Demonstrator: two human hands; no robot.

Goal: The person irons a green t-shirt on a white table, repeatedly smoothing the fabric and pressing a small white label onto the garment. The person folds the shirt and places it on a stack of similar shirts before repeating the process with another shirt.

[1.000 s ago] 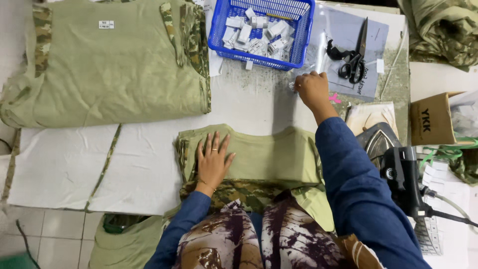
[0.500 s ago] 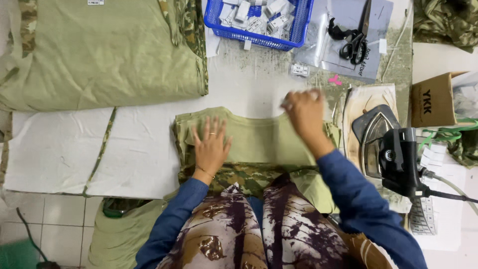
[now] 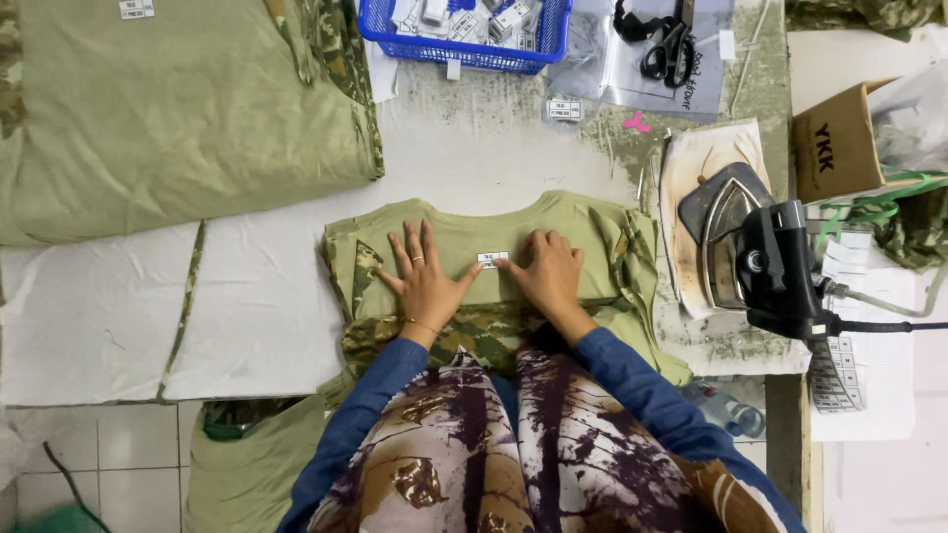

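Hands are laid flat on a folded olive shirt [image 3: 464,242] that is spread near the front edge of the tabletop [image 3: 494,163], its neckline turned away from the person. A small white label [image 3: 493,260] lies on the cloth just below the neckline, between the two hands. The left hand [image 3: 427,279] is pressed palm down with the fingers fanned out, its fingertips just short of the label, probably so that the fabric is kept smooth and prevented from sliding. The right hand [image 3: 548,271] is also spread open, and its forefinger is touching the label's right edge, as though the label were being held in position (whether it is being pressed or only nudged cannot be told). Nothing is clasped by either hand: each grip is released, with fingers extended and resting on cloth. The label thus lies outside any grip, merely pinned at a fingertip and flanked by both palms. A larger olive garment [image 3: 178,109] is spread at the far left, well apart from the hands. A blue basket [image 3: 538,49] of small white tags stands at the far edge, with black scissors [image 3: 667,49] beside it. An iron [image 3: 760,257] is parked on a scorched pad to the right, near the right hand but not touching the shirt, kept within reach.
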